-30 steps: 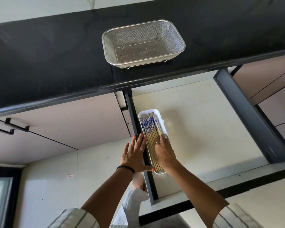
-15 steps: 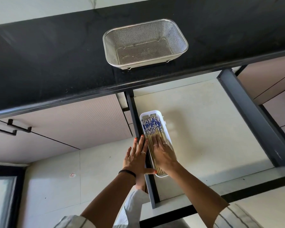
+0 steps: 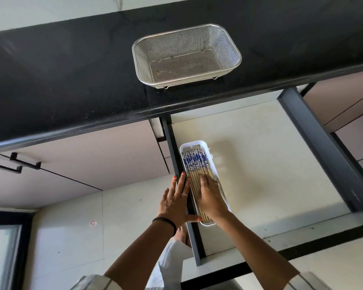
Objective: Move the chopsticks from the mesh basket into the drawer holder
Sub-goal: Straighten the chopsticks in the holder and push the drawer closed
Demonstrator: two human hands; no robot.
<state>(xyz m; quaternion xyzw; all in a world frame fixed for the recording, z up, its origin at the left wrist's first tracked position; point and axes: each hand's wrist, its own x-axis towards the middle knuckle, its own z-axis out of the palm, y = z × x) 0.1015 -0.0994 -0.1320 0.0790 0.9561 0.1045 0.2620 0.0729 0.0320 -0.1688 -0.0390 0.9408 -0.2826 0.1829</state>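
The steel mesh basket (image 3: 232, 50) stands on the black counter with nothing inside it. Below, in the pulled-out drawer, a white holder (image 3: 210, 152) lies against the left wall. Several bamboo chopsticks (image 3: 194, 162) with blue-and-white patterned ends fill it side by side. My right hand (image 3: 211, 195) lies flat on their plain ends, fingers spread, gripping nothing. My left hand (image 3: 175, 201) rests flat on the drawer's dark left wall (image 3: 172, 143), fingers apart, thumb touching the holder's near end.
The drawer floor (image 3: 270, 168) is pale, bounded by a dark right rail (image 3: 323, 151) and a front edge near me. The black counter (image 3: 71, 80) overhangs the drawer's back. Closed cabinet fronts with a black handle (image 3: 13, 163) lie to the left.
My right hand has slid slightly back along the chopsticks toward me. The left hand stays on the drawer wall. The view has shifted a little.
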